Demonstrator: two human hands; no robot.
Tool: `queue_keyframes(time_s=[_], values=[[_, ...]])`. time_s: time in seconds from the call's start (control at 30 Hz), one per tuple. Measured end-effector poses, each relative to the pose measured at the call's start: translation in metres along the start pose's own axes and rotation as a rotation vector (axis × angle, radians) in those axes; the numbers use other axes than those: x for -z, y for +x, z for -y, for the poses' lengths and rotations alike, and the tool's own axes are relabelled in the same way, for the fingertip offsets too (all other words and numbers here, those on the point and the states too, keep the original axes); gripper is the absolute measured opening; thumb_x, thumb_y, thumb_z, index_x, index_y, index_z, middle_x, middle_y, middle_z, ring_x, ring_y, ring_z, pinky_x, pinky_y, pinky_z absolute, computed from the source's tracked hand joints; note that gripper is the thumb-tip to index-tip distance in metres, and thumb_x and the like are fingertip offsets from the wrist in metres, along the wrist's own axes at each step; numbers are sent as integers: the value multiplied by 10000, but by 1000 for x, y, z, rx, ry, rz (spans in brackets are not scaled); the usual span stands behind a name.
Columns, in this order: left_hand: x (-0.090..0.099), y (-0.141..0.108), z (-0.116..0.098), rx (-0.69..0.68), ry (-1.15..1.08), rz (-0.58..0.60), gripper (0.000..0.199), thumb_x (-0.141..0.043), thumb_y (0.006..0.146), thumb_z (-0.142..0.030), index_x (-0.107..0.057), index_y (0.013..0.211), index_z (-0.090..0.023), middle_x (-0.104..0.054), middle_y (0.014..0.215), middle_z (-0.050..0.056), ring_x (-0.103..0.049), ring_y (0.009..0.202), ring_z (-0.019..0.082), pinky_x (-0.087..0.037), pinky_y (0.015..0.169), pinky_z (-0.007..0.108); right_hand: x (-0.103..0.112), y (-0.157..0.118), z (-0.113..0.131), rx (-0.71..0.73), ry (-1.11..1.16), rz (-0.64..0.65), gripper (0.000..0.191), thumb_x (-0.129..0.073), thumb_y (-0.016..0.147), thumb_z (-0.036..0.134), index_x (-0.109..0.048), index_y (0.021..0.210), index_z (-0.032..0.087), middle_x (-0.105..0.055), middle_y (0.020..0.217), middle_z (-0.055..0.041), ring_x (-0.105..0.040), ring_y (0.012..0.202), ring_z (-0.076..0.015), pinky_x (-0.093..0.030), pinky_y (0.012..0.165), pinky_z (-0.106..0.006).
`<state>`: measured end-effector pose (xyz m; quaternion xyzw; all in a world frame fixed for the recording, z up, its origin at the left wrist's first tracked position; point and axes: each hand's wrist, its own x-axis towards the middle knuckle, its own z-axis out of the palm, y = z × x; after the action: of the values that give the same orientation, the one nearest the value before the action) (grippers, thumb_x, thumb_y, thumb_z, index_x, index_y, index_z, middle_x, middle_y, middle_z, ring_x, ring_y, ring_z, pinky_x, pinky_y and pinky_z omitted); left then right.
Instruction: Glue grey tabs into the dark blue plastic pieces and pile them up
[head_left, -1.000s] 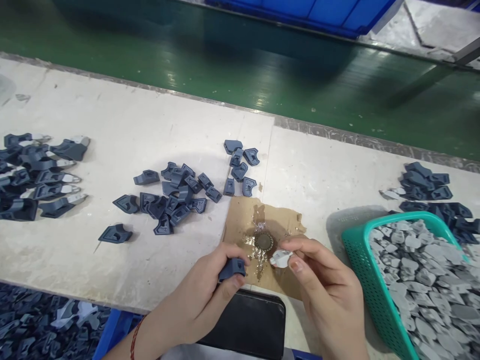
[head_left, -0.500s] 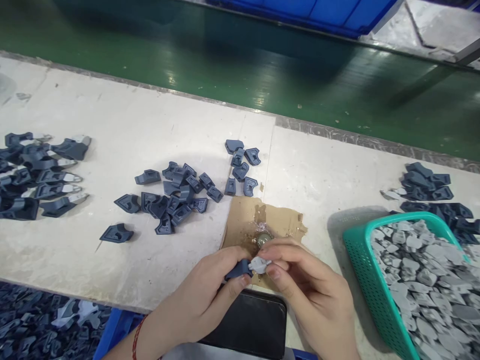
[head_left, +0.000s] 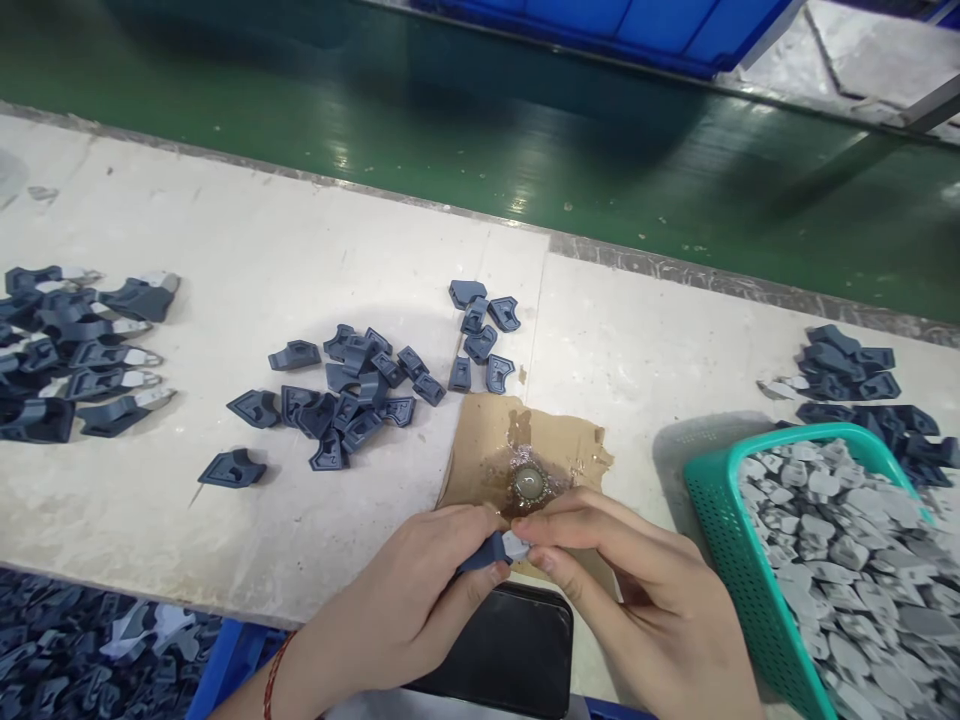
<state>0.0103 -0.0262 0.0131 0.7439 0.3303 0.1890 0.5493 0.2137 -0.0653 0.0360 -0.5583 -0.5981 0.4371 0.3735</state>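
While the white table (head_left: 637,340) fills most of the view and a green strip (head_left: 450,150) runs past its far edge, the work sits close in, at the near side. The teal basket (head_left: 701,480), full of pale bits, stands just beside the right hand (head_left: 637,585) and hems it in on that side. Off to the left, well apart from the fingers, lies a loose heap of dark blocks (head_left: 352,390). The left hand (head_left: 405,595) is closed in a pinch, thumb below and fingers above; the right hand is nearly closed too, its fingertips drawn together. Just beyond them is a sheet of cardboard (head_left: 480,430), and a phone (head_left: 502,650) lies below and nearer, partly covered by the left hand. A round disc (head_left: 529,483) rests on the cardboard, just past the fingertips. Smallest are the two held parts — a dark block (head_left: 484,555) in the left hand, its long axis roughly left to right, and a pale piece (head_left: 515,546) in the right, touching the block's right end. Nothing visible stands between them — but the fingers hide how deep the piece sits.
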Motion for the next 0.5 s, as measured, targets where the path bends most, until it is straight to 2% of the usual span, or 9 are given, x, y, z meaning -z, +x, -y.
queue_keyframes(time_s=[0.23, 0.37, 0.5], values=[[-2, -3, 2, -86, 48, -14, 206, -386, 1096, -262, -560, 999, -210, -653, 858, 25, -634, 765, 191, -502, 705, 272, 3, -5, 4, 51, -38, 38, 271, -612, 993, 102, -727, 1094, 326, -746, 930, 28, -734, 834, -108, -565, 703, -150], [-4, -3, 3, -44, 14, 2, 170, -408, 1094, -265, -568, 1051, -227, -674, 932, 24, -657, 834, 187, -513, 740, 263, -1, -5, 8, 58, -61, -5, 276, -609, 993, 106, -728, 1110, 326, -754, 955, 25, -741, 876, -110, -570, 722, -136], [2, -3, -4, -14, -116, -12, 142, -444, 1087, -277, -570, 1154, -271, -656, 1009, 10, -642, 912, 169, -509, 802, 249, -2, -9, 14, 109, -142, -9, 356, -620, 992, 137, -726, 1234, 376, -764, 1095, 11, -743, 990, -146, -597, 811, -183]])
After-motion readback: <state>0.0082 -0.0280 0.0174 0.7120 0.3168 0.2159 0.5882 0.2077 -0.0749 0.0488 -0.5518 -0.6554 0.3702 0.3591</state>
